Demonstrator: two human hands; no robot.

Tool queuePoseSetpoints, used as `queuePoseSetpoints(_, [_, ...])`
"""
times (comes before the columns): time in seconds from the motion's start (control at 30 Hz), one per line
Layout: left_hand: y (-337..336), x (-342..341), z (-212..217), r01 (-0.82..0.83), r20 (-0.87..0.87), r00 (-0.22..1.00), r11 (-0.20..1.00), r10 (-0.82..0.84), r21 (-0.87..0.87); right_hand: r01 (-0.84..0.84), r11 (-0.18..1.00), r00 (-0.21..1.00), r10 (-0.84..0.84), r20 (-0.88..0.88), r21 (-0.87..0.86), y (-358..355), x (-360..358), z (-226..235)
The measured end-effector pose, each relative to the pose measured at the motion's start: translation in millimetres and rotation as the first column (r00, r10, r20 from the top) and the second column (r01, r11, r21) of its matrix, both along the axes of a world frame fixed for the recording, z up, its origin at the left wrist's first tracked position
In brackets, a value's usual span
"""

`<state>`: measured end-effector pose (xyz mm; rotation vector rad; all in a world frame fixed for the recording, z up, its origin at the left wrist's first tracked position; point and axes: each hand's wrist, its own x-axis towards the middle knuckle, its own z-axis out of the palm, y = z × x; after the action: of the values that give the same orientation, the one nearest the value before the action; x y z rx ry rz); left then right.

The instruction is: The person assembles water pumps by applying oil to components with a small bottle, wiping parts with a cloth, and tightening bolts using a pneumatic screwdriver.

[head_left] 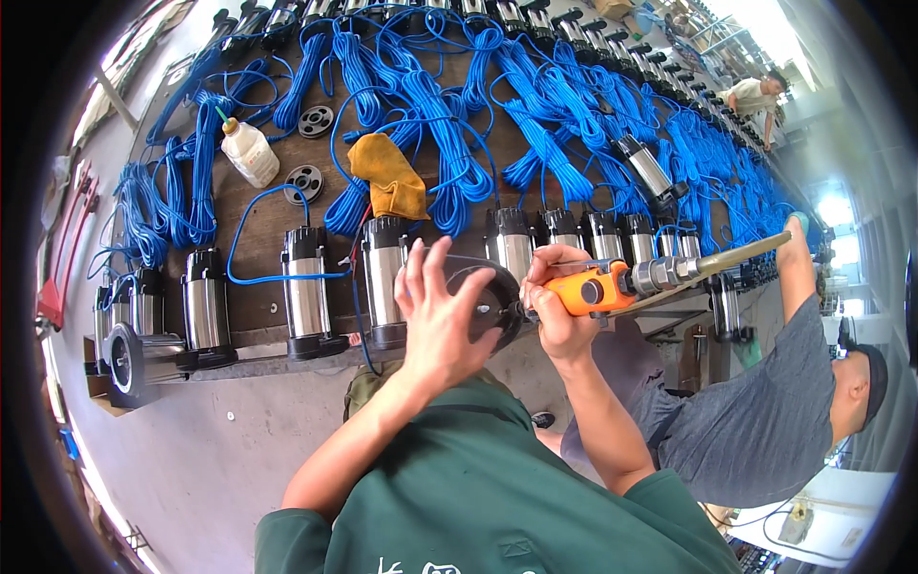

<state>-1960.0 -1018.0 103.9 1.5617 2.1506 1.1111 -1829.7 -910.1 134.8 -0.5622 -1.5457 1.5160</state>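
My right hand (564, 311) is wrapped around an orange air-powered driver (579, 293), with a hose running off to the right. The driver's tip points left at a round black part (507, 304) in front of me. My left hand (440, 316) has its fingers spread and curved beside this part, thumb and forefinger by its edge. Whether they press on it I cannot tell. Just beyond my left hand stands a steel pump (382, 277) with a black top and base. A yellow-brown work glove (387, 177) lies behind that pump.
Steel cylinders line the bench's near edge, among them a pump (306, 287) with a blue cable. Coiled blue cables (421, 115) cover the bench. A white bottle (251, 153) and a black disc (304, 184) lie left. A co-worker in grey (755, 402) is close on the right.
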Motion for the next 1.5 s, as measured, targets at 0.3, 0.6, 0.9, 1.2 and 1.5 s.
queuePoseSetpoints(0.3, [15.6,15.8,-12.7,-0.163,-0.114,0.982,0.983,0.153,-0.088,0.023,1.0,1.0,-0.023,0.007,0.005,-2.1,-0.1,2.0])
queuePoseSetpoints(0.6, [31.0,-6.8,-17.0,0.243,-0.307,0.927,0.969,-0.218,0.047,0.086,0.995,0.996,-0.087,0.017,0.047,-4.8,7.3,24.5])
queuePoseSetpoints(0.9, [35.6,-3.7,-12.9,0.326,-0.43,0.859,0.944,-0.278,0.041,0.125,0.992,0.992,-0.125,-0.026,0.027,-1.2,21.9,19.5])
queuePoseSetpoints(1.2, [45.0,-5.1,-4.9,0.429,-0.46,0.8,0.903,-0.386,-0.012,0.152,0.988,0.984,-0.154,-0.086,-0.027,-2.0,20.7,13.7])
queuePoseSetpoints(1.5, [36.7,-27.3,-14.2,0.411,-0.163,0.899,0.912,-0.407,-0.014,0.051,0.999,0.987,-0.049,-0.154,0.013,0.7,8.1,-0.7])
